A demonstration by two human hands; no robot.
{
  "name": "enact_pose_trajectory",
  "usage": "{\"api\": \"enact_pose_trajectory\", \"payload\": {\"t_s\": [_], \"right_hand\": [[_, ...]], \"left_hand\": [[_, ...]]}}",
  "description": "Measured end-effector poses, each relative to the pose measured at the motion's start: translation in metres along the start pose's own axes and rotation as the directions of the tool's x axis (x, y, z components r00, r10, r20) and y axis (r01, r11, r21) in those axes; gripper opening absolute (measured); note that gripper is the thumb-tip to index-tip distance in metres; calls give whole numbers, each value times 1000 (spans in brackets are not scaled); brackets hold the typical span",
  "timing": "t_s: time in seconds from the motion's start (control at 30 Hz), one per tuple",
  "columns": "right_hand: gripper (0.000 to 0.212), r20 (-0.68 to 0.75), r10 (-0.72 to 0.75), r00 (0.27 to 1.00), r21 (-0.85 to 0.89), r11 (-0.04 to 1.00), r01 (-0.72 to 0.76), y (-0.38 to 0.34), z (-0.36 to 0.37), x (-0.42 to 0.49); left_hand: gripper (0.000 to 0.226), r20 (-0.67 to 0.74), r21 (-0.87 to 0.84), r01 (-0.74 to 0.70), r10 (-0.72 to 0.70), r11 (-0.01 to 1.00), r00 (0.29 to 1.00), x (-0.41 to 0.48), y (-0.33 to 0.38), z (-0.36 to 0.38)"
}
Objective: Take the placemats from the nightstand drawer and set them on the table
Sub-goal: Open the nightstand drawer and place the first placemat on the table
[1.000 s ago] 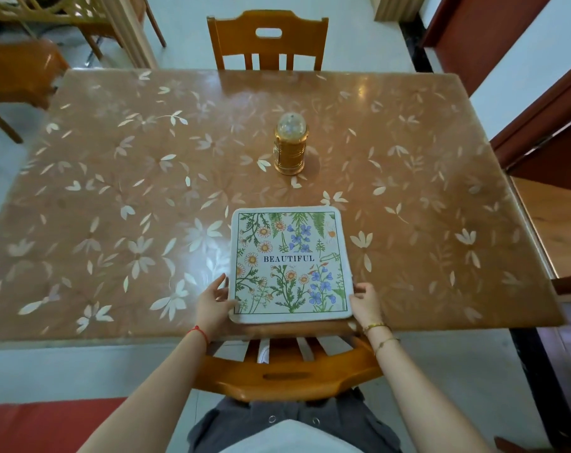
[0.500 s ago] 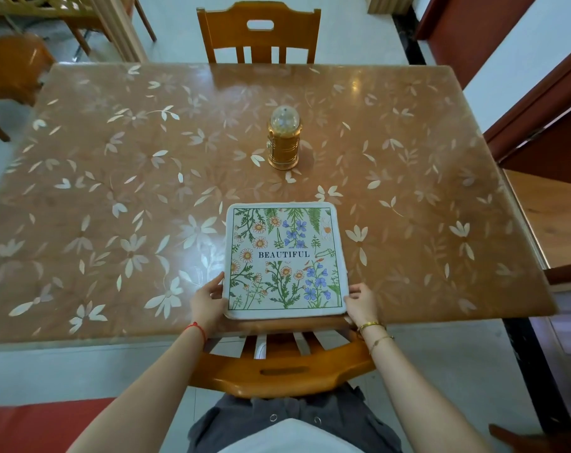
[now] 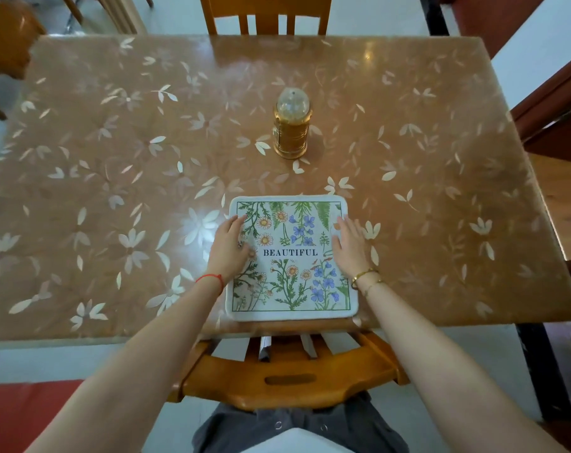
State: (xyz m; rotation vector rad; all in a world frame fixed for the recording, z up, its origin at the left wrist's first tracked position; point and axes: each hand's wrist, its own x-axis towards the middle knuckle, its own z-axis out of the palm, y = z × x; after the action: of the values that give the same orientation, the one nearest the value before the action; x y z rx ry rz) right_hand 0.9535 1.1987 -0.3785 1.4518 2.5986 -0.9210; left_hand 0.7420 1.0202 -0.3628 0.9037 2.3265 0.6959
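Observation:
A white placemat [image 3: 292,266] printed with flowers and the word BEAUTIFUL lies flat on the brown table [image 3: 114,178], close to its near edge. My left hand [image 3: 230,248] rests palm down on the mat's left side, fingers spread. On the mat's right side my right hand [image 3: 349,245] lies flat in the same way. Neither hand grips anything. The nightstand is out of view.
A gold lantern-shaped ornament [image 3: 292,124] stands at the table's middle, beyond the mat. A wooden chair [image 3: 287,374] is tucked under the near edge between me and the table. Another chair [image 3: 266,13] stands at the far side. A dark door frame [image 3: 552,103] is at right.
Both hands left the mat's near corners and moved forward onto its top surface, lying flat. The mat has stayed in place near the table's edge.

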Motion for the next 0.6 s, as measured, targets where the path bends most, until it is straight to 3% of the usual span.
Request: {"api": "enact_pose_trajectory", "payload": {"t_s": [0.2,0.37,0.6], "right_hand": [[57,141,-37,989,-214,975,67,-16,12,41],[57,163,-77,984,-274,954,121,-16,21,54],[60,150,-86,985,-87,991,100,-2,21,59]], "left_hand": [[66,116,293,-109,78,950,990,51,0,10],[67,215,366,-126,48,922,976,70,-8,14],[67,246,426,-107,-1,899,969,69,-7,16]]}}
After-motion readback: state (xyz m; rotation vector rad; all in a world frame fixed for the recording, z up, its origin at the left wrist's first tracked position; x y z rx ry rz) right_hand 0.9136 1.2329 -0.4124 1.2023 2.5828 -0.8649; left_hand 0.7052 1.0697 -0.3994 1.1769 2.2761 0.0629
